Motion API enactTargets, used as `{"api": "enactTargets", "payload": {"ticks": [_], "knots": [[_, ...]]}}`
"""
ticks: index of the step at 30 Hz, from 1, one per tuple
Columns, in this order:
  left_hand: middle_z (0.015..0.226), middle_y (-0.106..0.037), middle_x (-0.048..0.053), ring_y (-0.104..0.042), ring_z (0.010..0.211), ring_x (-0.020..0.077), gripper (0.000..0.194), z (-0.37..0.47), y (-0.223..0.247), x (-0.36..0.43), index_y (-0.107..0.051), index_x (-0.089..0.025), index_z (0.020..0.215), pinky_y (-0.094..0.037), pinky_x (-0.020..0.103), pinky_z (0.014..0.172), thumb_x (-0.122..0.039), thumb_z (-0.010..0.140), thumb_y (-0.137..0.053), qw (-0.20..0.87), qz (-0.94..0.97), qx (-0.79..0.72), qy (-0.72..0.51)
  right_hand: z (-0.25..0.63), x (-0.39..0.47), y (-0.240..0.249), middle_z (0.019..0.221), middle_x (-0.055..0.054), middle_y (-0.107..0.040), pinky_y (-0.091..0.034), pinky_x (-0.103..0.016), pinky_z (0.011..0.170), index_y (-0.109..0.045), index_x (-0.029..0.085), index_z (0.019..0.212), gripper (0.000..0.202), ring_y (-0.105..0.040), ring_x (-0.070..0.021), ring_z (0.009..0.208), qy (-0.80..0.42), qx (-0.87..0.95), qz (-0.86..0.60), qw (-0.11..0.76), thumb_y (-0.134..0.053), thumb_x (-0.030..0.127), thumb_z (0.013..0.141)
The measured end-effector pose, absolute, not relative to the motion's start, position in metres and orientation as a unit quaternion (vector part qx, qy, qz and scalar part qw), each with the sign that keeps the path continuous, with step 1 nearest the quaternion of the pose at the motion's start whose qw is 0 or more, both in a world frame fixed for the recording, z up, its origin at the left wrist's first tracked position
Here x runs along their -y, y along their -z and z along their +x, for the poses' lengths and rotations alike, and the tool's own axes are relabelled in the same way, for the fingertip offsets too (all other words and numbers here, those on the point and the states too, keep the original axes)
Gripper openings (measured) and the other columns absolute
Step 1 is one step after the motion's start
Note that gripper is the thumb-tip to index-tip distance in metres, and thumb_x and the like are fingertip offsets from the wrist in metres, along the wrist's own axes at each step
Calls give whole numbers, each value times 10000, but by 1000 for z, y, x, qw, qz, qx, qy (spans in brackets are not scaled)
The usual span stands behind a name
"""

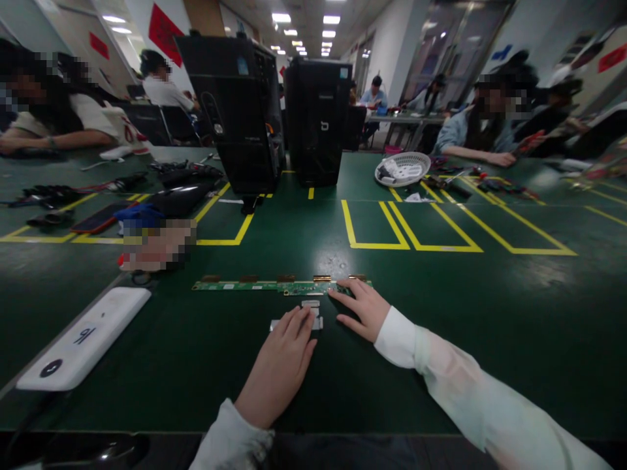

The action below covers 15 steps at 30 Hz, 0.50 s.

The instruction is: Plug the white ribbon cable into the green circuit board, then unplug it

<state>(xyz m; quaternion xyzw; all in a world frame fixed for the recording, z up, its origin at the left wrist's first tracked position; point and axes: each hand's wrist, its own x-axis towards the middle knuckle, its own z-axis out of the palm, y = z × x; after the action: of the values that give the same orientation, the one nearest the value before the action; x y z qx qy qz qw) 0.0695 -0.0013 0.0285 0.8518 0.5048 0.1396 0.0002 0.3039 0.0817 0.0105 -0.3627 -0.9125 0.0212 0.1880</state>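
A long, narrow green circuit board (245,286) with copper-coloured flex tabs along its far edge lies crosswise on the green table. My right hand (361,308) rests at the board's right part, fingers spread, fingertips on or just over it. Nearer to me lies a pale flat cable (317,323) with connector-like ends, apart from the board. My left hand (284,356) lies over it palm down, fingers stretched out. Its fingers cover most of the cable, so its full shape is hidden. Neither hand grips anything that I can see.
A white oblong device (85,336) lies at left. Behind stand two black computer towers (235,111). A white basket (402,168) with parts sits at the back right. Cables and a blue item (140,215) lie at back left. Yellow tape (379,246) marks the table. Other people sit around.
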Motion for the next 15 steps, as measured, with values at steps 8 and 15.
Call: {"api": "enactTargets", "payload": {"ticks": [8, 15], "knots": [[1433, -515, 157, -487, 1327, 272, 444, 80, -21, -6, -436, -129, 1398, -448, 463, 1075, -292, 992, -359, -24, 858, -489, -154, 304, -82, -12, 1342, -177, -487, -440, -539, 989, -527, 187, 1368, 497, -462, -312, 1209, -30, 913, -358, 195, -473, 432, 939], [1430, -519, 163, -476, 1336, 258, 437, 81, -22, -9, -449, -101, 1385, -429, 449, 1096, -270, 991, -361, -20, 862, -485, -143, 304, -81, -13, 1345, -182, -491, -442, -538, 992, -533, 171, 1365, 498, -457, -315, 1214, -31, 914, -357, 192, -474, 424, 940]]}}
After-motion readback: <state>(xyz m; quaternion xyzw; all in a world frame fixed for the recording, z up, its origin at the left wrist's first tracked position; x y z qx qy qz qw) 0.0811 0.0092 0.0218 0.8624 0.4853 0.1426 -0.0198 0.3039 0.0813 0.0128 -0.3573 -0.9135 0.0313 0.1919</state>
